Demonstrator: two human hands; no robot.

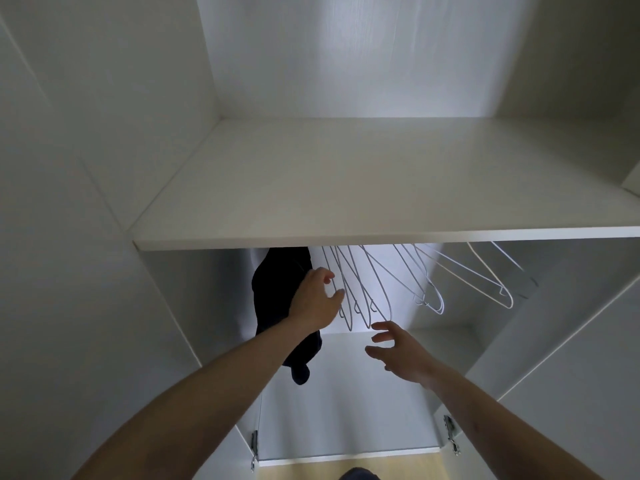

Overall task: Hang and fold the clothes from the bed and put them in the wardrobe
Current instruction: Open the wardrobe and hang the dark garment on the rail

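Note:
I look into an open white wardrobe (166, 306). A dark garment (277, 296) hangs at the left, under the white shelf (346, 188). Several empty white hangers (367, 289) hang to its right, swung at an angle. My left hand (317, 299) reaches between the garment and the nearest hangers, fingers loosely curled, thumb and fingertips at a hanger wire; whether it grips the wire is unclear. My right hand (398, 351) hovers just below the hangers' lower ends, fingers spread, holding nothing.
Two more hangers (498, 282) hang further right. The wardrobe floor panel (346, 410) lies below, with door hinges (452, 434) at the right and left front edges. A strip of wooden floor (311, 467) shows at the bottom.

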